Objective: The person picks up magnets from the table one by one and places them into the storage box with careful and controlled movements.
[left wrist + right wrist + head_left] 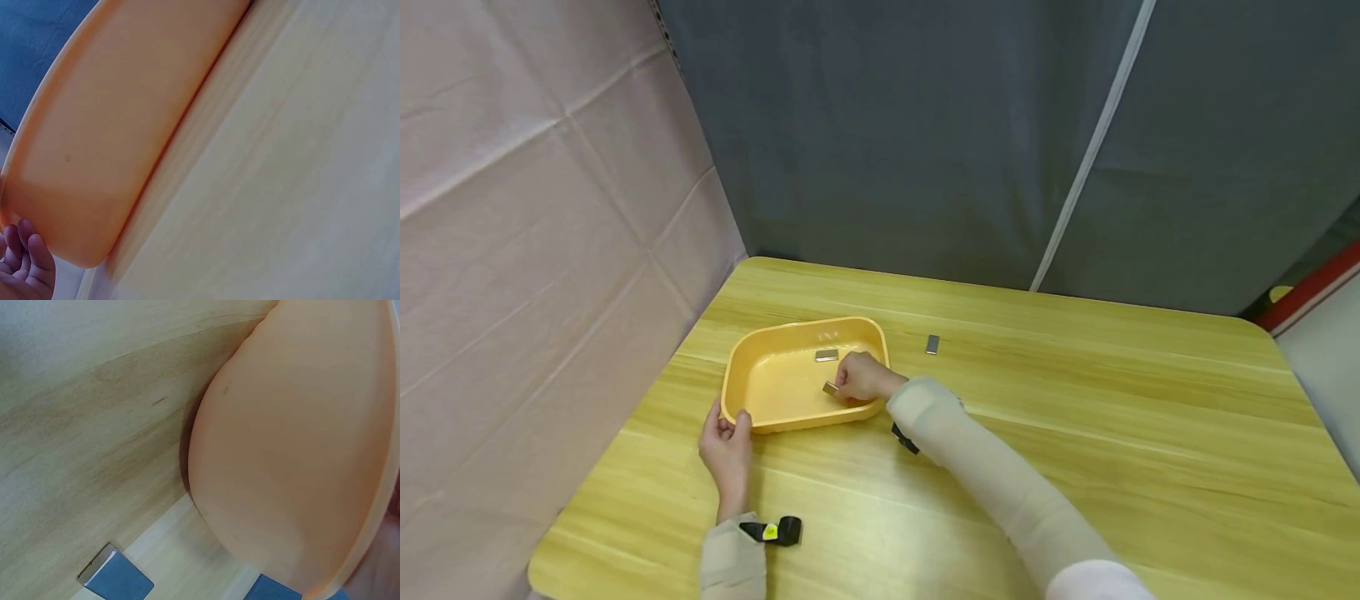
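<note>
Right hand (861, 377) pinches block 1 (830, 388) inside the tray (805, 423)

Block 1, small and metallic, juts from the right hand's curled fingers over the right half of the tray; whether it touches the tray's floor cannot be told. Block 2 (827, 355) lies flat in the tray, just beyond that hand, close to the far wall, its long side running roughly along that wall.

The left hand grasps the tray at its near left corner, thumb at the near side and fingers bent against the left end. The tray is yellow-orange with rounded corners, and sits on the left half of the worktop (1112, 417), well in from the near edge.

Block 3 (932, 344) lies on the worktop to the right of the tray, near its far right corner but apart from it. The right wrist view shows its dark, bluish face.

Pale sleeves cover both forearms, with a black camera (780, 531) at the left wrist. Behind the worktop's far edge hangs a dark grey curtain (887, 133) with 1 pale strip (1093, 158); a pinkish sheet (535, 250) runs along the left edge.
</note>
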Demonstrator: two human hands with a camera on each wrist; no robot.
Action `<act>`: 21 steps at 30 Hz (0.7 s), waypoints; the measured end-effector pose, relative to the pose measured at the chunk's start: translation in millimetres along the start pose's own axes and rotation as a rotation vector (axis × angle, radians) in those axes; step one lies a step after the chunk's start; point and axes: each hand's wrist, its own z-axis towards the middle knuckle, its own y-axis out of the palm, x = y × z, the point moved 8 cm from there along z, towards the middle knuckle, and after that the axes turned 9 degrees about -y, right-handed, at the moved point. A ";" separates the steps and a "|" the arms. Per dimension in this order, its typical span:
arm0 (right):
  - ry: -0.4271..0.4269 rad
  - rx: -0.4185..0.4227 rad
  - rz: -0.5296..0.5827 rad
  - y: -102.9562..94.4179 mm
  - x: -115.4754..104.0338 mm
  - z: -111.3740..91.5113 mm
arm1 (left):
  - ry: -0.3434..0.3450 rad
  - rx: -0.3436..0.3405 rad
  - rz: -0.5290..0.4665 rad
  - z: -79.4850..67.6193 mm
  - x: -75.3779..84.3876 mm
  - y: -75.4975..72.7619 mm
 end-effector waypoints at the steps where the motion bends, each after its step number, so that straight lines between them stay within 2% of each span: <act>1: -0.003 -0.004 -0.015 0.5 0.1 0.4 | 0.000 0.000 0.001 0.0 0.0 0.0; 13: -0.066 -0.074 -0.164 6.6 -7.1 -0.1 | 0.015 0.010 0.015 0.6 0.9 -1.7; 21: -0.022 -0.105 -0.231 9.3 -3.4 2.0 | 0.023 0.014 0.011 0.4 1.5 -1.4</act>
